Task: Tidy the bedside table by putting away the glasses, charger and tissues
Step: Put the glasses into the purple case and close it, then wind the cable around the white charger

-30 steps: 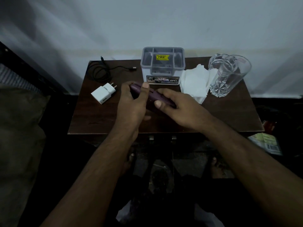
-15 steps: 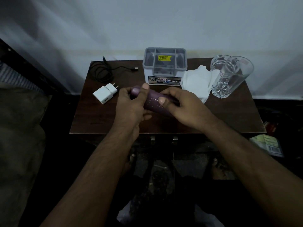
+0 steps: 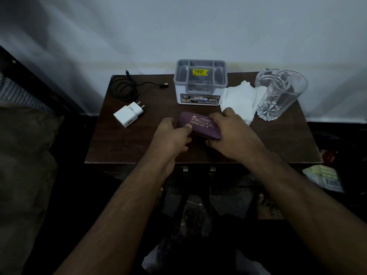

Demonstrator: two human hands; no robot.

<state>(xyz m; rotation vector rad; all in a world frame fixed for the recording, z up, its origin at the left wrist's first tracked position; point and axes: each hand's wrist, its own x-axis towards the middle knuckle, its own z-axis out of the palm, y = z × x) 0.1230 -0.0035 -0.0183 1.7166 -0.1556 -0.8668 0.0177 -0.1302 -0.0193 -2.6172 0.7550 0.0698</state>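
A purple glasses case [image 3: 198,125] with gold lettering lies closed near the middle of the dark wooden bedside table [image 3: 123,147]. My left hand [image 3: 170,136] grips its left end with the thumb on top. My right hand [image 3: 232,133] holds its right end, fingers over the far edge. A white charger plug [image 3: 128,114] lies to the left, and a coiled black cable [image 3: 127,89] sits behind it. White tissues [image 3: 241,100] are spread at the back right. A grey and white organiser box [image 3: 200,82] with several compartments stands at the back centre.
Two clear drinking glasses [image 3: 278,96] stand at the table's back right, beside the tissues. A pale wall rises behind the table. A bed edge and bedding [image 3: 25,139] lie to the left. A printed packet [image 3: 323,177] lies on the floor at the right.
The purple case has turned from its edge to lying flat with the lettered lid facing up, and both hands have shifted to its ends.
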